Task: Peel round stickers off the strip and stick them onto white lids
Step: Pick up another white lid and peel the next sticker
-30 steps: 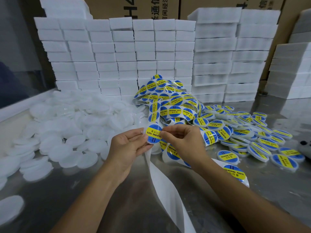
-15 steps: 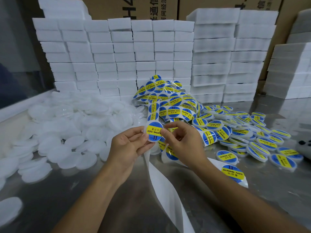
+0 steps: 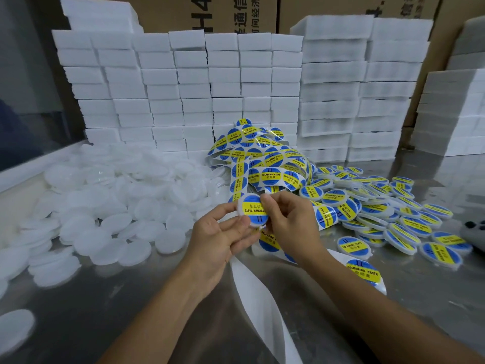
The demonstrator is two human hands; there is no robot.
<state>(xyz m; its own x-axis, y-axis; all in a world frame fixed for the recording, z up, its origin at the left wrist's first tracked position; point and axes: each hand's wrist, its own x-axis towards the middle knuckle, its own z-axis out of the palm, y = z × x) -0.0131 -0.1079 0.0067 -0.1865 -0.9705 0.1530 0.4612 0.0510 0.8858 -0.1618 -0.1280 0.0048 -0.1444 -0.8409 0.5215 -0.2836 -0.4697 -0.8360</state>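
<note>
Emptied backing strip [image 3: 259, 292] is seen trailing over the near desk [image 3: 131, 324]. At centre a white lid [image 3: 253, 210] is pinched at its left edge by the left hand [image 3: 220, 240]; a round sticker [image 3: 254, 209] is being pressed onto it by the curled right hand [image 3: 291, 222]. Labelled lids [image 3: 380, 214] are heaped right, a larger pile of bare lids [image 3: 105, 203] left. Behind lies the unpeeled strip [image 3: 265, 161]. Much is judged to remain.
</note>
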